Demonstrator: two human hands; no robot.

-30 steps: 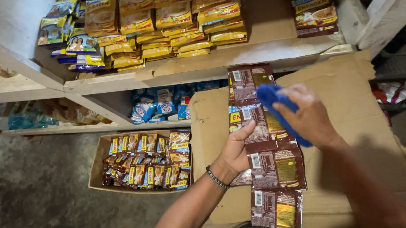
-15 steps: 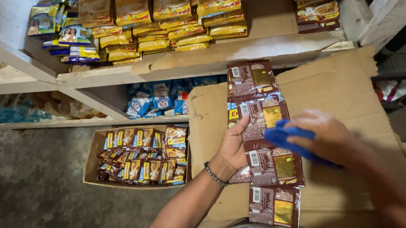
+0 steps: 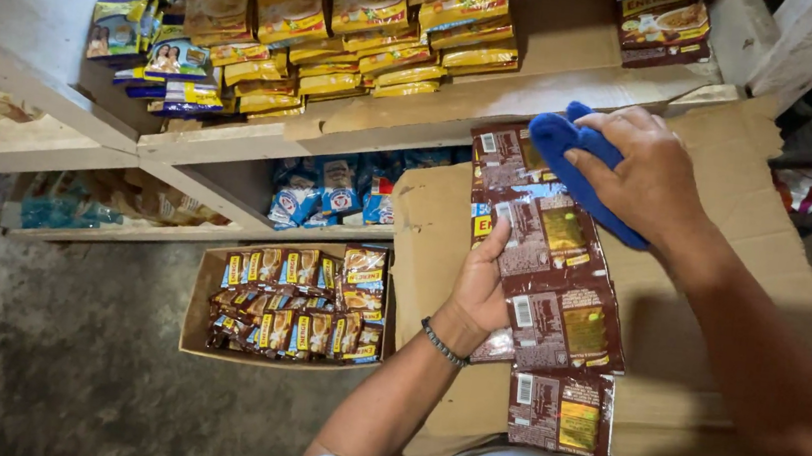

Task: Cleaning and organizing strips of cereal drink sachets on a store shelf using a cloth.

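Observation:
A strip of several joined brown sachets (image 3: 558, 314) lies lengthwise on a flattened cardboard box (image 3: 718, 321) on my lap. My left hand (image 3: 482, 286) presses the strip's left edge near its middle, with a bead bracelet on the wrist. My right hand (image 3: 638, 172) grips a folded blue cloth (image 3: 573, 165) and holds it against the far end of the strip.
A wooden shelf (image 3: 417, 119) ahead carries stacks of yellow and brown sachets (image 3: 366, 33). Blue sachets (image 3: 330, 190) sit on the lower shelf. An open cardboard tray (image 3: 204, 287) of small packets stands on the concrete floor (image 3: 59, 373) at left.
My right hand slid the blue cloth down the strip to its middle, then back up to the far end. The left hand stayed pressed on the strip's edge.

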